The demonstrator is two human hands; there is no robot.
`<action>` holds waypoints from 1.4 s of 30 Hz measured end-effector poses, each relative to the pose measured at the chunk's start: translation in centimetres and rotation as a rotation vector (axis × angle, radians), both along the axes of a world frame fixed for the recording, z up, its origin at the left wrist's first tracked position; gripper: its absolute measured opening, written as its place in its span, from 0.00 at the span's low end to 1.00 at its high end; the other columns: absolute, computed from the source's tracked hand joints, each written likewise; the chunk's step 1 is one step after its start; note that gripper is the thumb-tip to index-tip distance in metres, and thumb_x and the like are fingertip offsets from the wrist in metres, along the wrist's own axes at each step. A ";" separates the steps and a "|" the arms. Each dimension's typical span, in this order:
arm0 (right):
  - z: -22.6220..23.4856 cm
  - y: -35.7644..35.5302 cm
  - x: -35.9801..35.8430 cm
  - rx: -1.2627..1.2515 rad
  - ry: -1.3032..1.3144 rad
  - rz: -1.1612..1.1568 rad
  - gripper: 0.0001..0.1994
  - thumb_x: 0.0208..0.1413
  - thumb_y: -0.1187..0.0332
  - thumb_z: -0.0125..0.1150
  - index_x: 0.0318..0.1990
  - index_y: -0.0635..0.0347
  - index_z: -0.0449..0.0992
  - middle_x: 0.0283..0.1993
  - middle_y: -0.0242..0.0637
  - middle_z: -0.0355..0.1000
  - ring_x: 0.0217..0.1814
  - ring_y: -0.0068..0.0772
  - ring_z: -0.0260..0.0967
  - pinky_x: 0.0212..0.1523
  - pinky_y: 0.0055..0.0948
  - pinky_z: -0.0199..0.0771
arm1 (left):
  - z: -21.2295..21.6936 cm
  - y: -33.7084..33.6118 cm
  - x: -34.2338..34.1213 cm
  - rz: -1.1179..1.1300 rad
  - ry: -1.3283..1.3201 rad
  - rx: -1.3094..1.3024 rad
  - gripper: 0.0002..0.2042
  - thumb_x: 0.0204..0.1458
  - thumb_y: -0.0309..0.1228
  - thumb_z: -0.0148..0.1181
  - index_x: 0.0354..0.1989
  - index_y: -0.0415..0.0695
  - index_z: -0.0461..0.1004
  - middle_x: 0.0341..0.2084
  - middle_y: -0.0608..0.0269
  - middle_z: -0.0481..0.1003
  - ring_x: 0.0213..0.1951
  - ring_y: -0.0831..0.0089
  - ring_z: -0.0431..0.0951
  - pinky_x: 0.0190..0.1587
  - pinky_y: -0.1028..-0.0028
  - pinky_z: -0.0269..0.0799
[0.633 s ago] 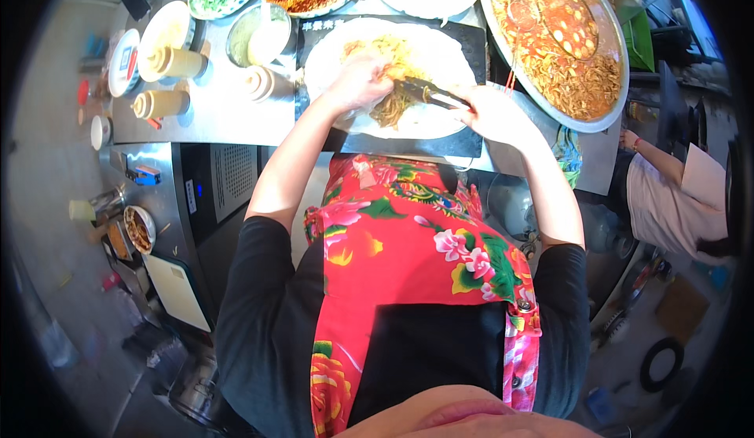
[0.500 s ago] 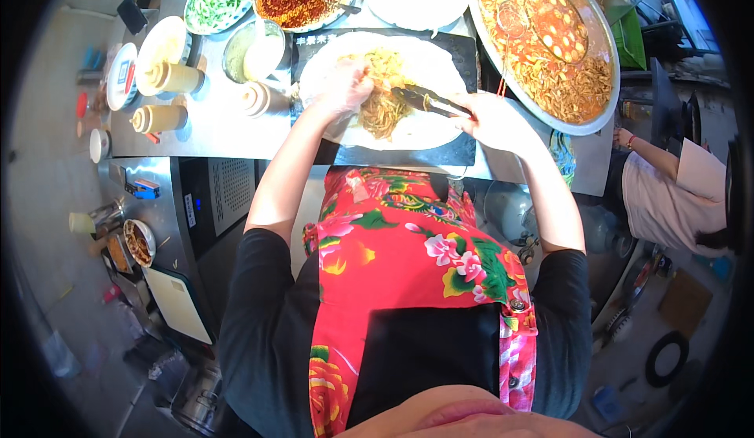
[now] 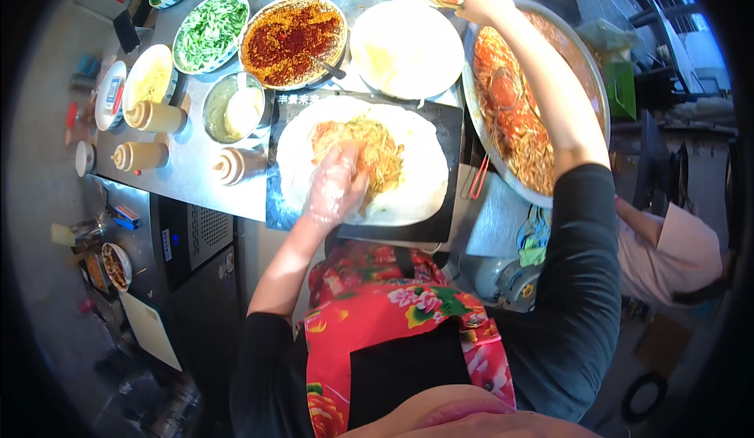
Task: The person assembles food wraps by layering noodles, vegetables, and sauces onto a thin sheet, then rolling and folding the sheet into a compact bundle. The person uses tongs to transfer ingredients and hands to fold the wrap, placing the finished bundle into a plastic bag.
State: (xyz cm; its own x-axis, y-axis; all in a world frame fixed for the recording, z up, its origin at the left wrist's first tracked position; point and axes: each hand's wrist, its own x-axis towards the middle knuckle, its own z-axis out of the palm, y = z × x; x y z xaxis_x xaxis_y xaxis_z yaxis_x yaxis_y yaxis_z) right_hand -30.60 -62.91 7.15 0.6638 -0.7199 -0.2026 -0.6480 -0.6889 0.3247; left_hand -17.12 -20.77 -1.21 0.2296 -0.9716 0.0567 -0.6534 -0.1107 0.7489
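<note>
Already well along, seen from the head camera: round pale flatbread wrap (image 3: pixel 408 167) laid flat on black rectangular board (image 3: pixel 449 136), heap of yellowish shredded filling (image 3: pixel 377 151) piled under and just beyond the fingertips. Left hand (image 3: pixel 336 187) in clear plastic glove, fingers spread, pressing that filling. Right hand (image 3: pixel 481 0) far out at a white plate; grip impossible to tell. Still unrolled, unfolded. Count: one wrap, one board, three tan squeeze bottles (image 3: pixel 154 116), one wide metal pan of orange noodles (image 3: pixel 526 124).
</note>
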 end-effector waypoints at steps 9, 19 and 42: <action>-1.1 -6.3 3.2 -0.019 0.220 -0.052 0.13 0.53 0.73 0.58 0.45 0.63 0.82 0.45 0.51 0.80 0.48 0.49 0.80 0.47 0.41 0.80 | 0.9 2.2 -0.4 0.091 0.015 -0.010 0.23 0.49 0.24 0.64 0.56 0.38 0.72 0.47 0.43 0.74 0.49 0.43 0.76 0.52 0.57 0.74; 5.9 -2.3 -4.8 -0.123 -0.112 -0.037 0.24 0.61 0.62 0.59 0.65 0.53 0.69 0.48 0.51 0.78 0.51 0.54 0.76 0.51 0.48 0.77 | 0.7 3.0 0.4 0.046 -0.072 0.075 0.22 0.49 0.27 0.65 0.55 0.38 0.72 0.45 0.44 0.74 0.46 0.45 0.76 0.49 0.56 0.74; -6.0 9.2 -28.1 -0.031 0.089 -0.716 0.16 0.69 0.65 0.45 0.53 0.61 0.77 0.55 0.50 0.78 0.56 0.47 0.78 0.53 0.42 0.79 | -1.0 2.1 0.8 -0.228 -0.452 0.215 0.05 0.45 0.25 0.60 0.30 0.41 0.73 0.31 0.46 0.76 0.36 0.47 0.79 0.40 0.55 0.76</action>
